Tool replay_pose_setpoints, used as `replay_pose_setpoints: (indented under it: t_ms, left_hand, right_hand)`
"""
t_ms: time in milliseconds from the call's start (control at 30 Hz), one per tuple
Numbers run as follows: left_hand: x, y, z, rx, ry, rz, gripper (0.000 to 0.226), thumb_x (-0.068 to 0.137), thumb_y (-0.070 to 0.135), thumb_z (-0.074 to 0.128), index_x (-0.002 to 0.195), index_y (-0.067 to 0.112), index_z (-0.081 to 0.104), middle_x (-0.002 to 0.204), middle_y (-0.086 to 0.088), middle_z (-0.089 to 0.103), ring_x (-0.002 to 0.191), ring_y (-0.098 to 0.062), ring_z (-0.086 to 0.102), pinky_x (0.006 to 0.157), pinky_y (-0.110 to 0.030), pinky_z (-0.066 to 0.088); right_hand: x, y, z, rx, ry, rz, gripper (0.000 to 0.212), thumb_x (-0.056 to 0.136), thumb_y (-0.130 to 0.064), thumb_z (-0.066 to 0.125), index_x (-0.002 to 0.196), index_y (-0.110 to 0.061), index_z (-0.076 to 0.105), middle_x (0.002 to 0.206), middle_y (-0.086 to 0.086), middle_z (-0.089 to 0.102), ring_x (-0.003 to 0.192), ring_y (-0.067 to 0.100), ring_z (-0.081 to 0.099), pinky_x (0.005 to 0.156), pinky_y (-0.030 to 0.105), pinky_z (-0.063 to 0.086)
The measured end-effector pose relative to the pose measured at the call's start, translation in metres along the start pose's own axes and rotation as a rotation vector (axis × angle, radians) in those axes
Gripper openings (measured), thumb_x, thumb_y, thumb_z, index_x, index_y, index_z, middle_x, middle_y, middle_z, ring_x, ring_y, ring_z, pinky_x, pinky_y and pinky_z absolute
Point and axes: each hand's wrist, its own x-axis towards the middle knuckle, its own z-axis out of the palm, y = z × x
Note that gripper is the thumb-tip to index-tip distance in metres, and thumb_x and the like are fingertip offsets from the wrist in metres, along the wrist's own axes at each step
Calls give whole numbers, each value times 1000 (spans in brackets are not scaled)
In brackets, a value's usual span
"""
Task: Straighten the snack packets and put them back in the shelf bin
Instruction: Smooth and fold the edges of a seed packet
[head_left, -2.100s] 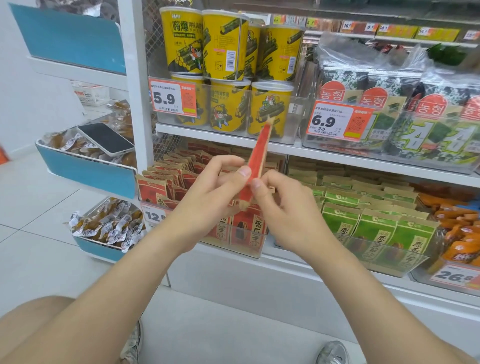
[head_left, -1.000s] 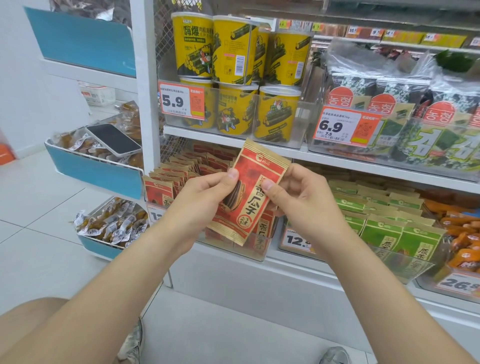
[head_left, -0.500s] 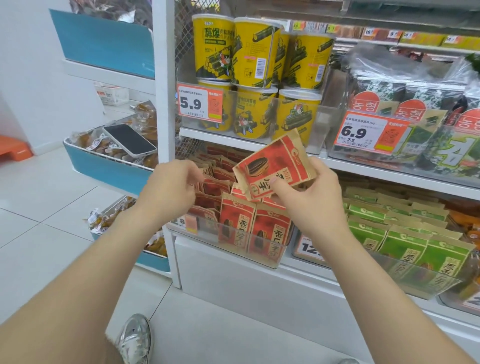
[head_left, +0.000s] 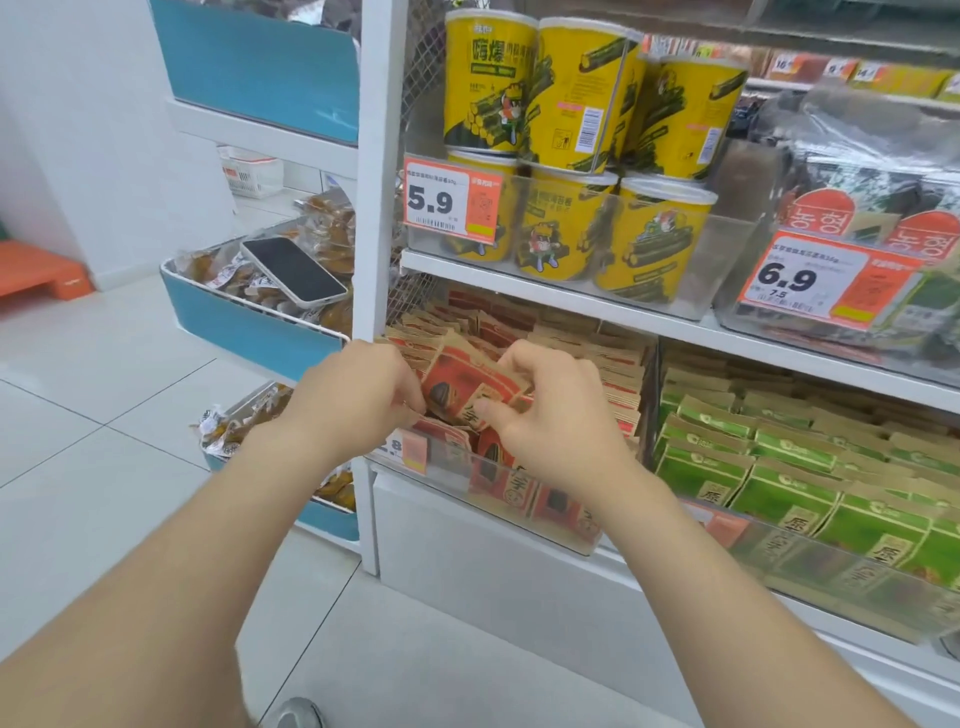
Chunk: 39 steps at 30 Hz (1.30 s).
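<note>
A red and tan snack packet (head_left: 467, 387) with a sunflower seed picture sits tilted over the clear shelf bin (head_left: 519, 506) on the lower shelf. My right hand (head_left: 558, 415) pinches its right edge between thumb and fingers. My left hand (head_left: 358, 397) has curled fingers at the packet's left edge, among the packets in the bin; whether it grips one is hidden. The bin holds several more red packets (head_left: 618, 379) standing in rows.
Green packets (head_left: 779, 467) fill the bin to the right. Yellow seaweed tubs (head_left: 566, 156) stand on the shelf above behind a 5.9 price tag (head_left: 452, 200). A phone (head_left: 293, 270) lies on snacks in a blue side rack (head_left: 244, 322). White tiled floor is below.
Both hands have lowered the red packet from in front of the upper shelf down into the bin. My left hand, off the packet half a second ago, is back at its left edge.
</note>
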Motion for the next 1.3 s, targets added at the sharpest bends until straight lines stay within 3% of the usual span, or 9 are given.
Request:
replay_pose_setpoints:
  t_ms: [67, 200, 400, 633, 733, 867, 967, 1133, 1300]
  left_hand:
    - [1, -1, 1, 0, 14, -6, 17, 90, 27, 83, 86, 44, 83, 94, 19, 73, 91, -21, 69, 82, -44, 62]
    - [4, -4, 0, -36, 97, 18, 15, 93, 25, 82, 88, 39, 85, 94, 16, 73, 93, -21, 68, 82, -43, 61]
    - [6, -14, -2, -142, 156, 27, 16, 87, 26, 90, 79, 37, 84, 83, 20, 75, 82, -11, 68, 81, -44, 63]
    - [10, -17, -2, -199, 95, 86, 45, 82, 24, 94, 103, 41, 58, 101, 20, 61, 91, 1, 60, 84, -37, 58]
    - [13, -16, 1, -124, 6, 180, 47, 85, 25, 92, 121, 42, 67, 118, 15, 44, 111, -7, 48, 98, -28, 47]
    - [15, -13, 4, -31, -35, 178, 28, 90, 31, 87, 115, 40, 78, 118, 8, 40, 115, -16, 42, 105, -38, 46]
    - [15, -10, 6, 7, -1, 176, 17, 96, 29, 82, 110, 39, 80, 116, 10, 46, 113, -17, 43, 104, -45, 47]
    - [15, -4, 10, 68, 17, 211, 19, 101, 33, 74, 119, 38, 76, 122, 18, 54, 119, -16, 42, 106, -43, 40]
    - [11, -1, 17, 105, -26, 159, 20, 108, 38, 63, 126, 46, 64, 117, 21, 63, 112, -14, 29, 85, -40, 17]
  right_hand:
    - [1, 1, 6, -56, 23, -52, 12, 95, -44, 75, 104, -38, 70, 97, -18, 73, 103, 20, 57, 100, 42, 42]
    - [8, -5, 10, -31, 105, -166, 22, 107, -35, 61, 129, -34, 64, 110, -14, 72, 105, 20, 55, 97, 43, 38]
    - [26, -11, 20, -466, -95, -206, 19, 111, -33, 54, 111, -33, 72, 93, -5, 68, 109, 27, 45, 97, 46, 29]
    - [39, 13, 29, -428, -405, -105, 48, 115, -38, 23, 83, -24, 56, 88, -3, 64, 117, 28, 42, 107, 52, 19]
    - [41, 16, 29, -297, -300, -91, 46, 115, -35, 30, 83, -24, 61, 77, -7, 62, 103, 22, 49, 101, 45, 21]
    - [43, 16, 29, -265, -65, -70, 12, 107, -36, 61, 115, -37, 70, 87, -16, 71, 99, 16, 61, 98, 39, 28]
    - [48, 13, 30, -364, -73, -31, 21, 98, -45, 75, 118, -37, 75, 97, -14, 69, 109, 21, 60, 102, 46, 38]
    - [58, 13, 41, -439, -9, 126, 19, 97, -49, 71, 96, -34, 82, 105, -5, 73, 112, 29, 62, 98, 49, 41]
    - [73, 10, 42, -463, 142, 311, 27, 97, -50, 65, 102, -27, 79, 104, 4, 77, 114, 34, 65, 101, 47, 42]
